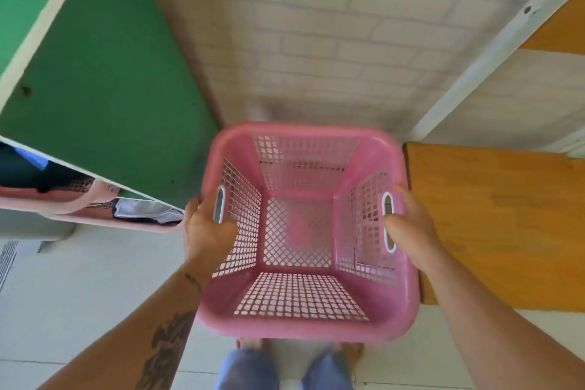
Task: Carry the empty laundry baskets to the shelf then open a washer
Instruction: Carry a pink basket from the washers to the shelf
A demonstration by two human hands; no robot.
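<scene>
A pink basket is held in the air by both hands and is seen from above, in the middle of the view. It is made of open plastic mesh and nothing lies inside it. The left hand is closed on the basket's left rim, with its thumb over the white-edged handle slot; the right hand is closed on the right rim, with its thumb at the matching slot. Both grips are pressed shut around the rim. The left forearm bears dark tattoos.

Beyond the basket a pale brick wall is seen. To the left of the basket a green panel is set at a slant, and below it, still left of the basket, two more pink baskets are partly seen with cloth in them. To the right of the basket an orange wooden shelf is set, close beside its rim, with a white rail above it. Beneath the basket a pale tiled floor and blue trouser legs are visible. The view is somewhat blurred.
</scene>
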